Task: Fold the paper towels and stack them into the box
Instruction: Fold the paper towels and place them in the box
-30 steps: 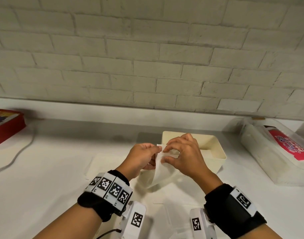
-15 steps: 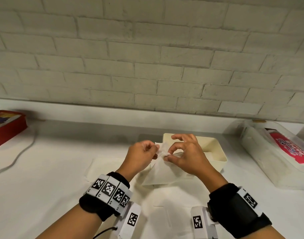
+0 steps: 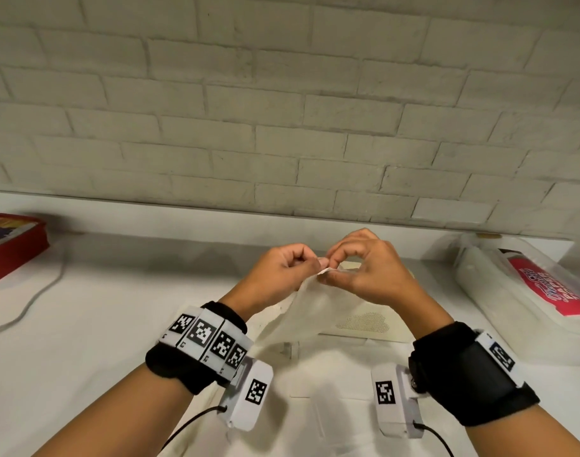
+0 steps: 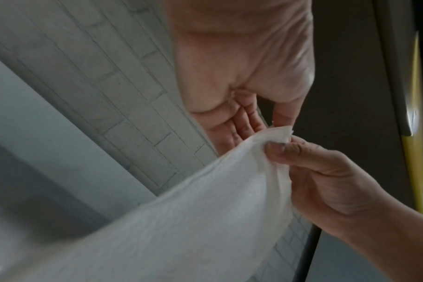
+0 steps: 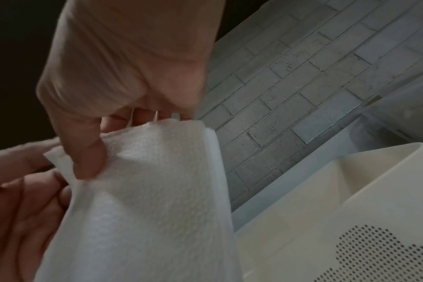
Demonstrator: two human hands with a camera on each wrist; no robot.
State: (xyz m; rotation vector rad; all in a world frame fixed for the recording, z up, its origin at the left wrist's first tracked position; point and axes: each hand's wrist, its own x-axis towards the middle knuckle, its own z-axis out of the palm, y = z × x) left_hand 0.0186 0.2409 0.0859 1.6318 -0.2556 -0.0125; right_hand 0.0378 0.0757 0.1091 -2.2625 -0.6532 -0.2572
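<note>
Fingertips (image 4: 281,114) of left hand (image 3: 278,272) and right hand (image 3: 364,272) both pinching same top corner of paper towel (image 3: 318,311); other fingers curling loosely. Towel hanging from that pinch above table (image 3: 84,324), just near of cream box (image 3: 364,324). More towels lying flat near-side. Step, likely: separating or aligning corner layers, fold in progress. Next move probably needing hands spreading apart along top edge, then creasing and lowering into box.
</note>
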